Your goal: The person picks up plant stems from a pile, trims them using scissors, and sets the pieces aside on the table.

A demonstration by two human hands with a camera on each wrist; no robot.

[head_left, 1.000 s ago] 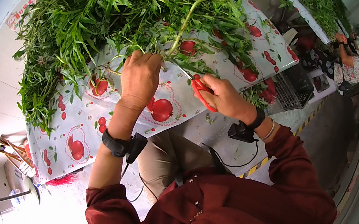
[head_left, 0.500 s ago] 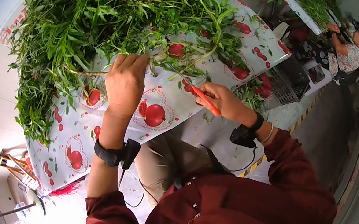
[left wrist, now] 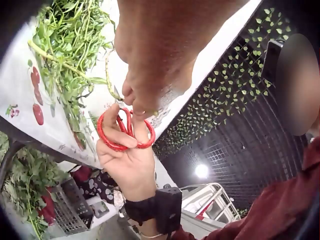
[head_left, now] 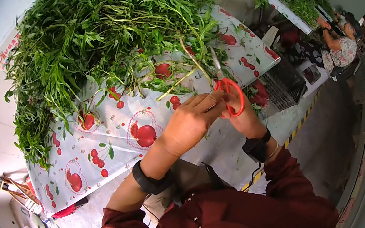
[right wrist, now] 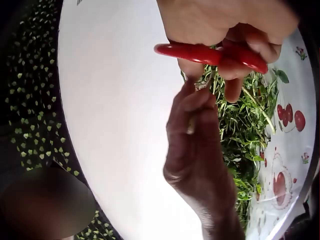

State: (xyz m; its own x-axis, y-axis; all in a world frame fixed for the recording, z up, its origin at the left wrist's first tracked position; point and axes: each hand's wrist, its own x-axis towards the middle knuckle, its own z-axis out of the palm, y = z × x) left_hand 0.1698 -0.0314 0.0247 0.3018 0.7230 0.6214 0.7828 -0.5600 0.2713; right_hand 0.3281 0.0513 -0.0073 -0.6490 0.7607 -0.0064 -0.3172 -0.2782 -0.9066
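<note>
Red-handled scissors [head_left: 237, 105] are in my right hand [head_left: 247, 120], its fingers through the loops and the blades pointing away toward the greens. My left hand [head_left: 192, 124] reaches across to it, fingers curled, fingertips right at the handles. A brownish-green leafy stem [head_left: 196, 58] runs from the heap down to where both hands meet. In the right wrist view, a short bit of green stem [right wrist: 191, 125] shows between the left fingers. Another pale stem [head_left: 176, 85] lies on the tablecloth nearby. The heap of leafy greens [head_left: 98, 41] covers the far part of the table.
The table wears a white cloth [head_left: 115, 147] printed with red fruit. A black crate [head_left: 284, 85] stands below its right end. Farther right, a person [head_left: 343, 48] sits at a second table [head_left: 283, 10] piled with greens. A folded wooden stand [head_left: 17, 192] is at far left.
My left hand has moved from the edge of the heap rightward and nearer to me, up to my right hand. The scissors have turned, their blades now pointing more directly away.
</note>
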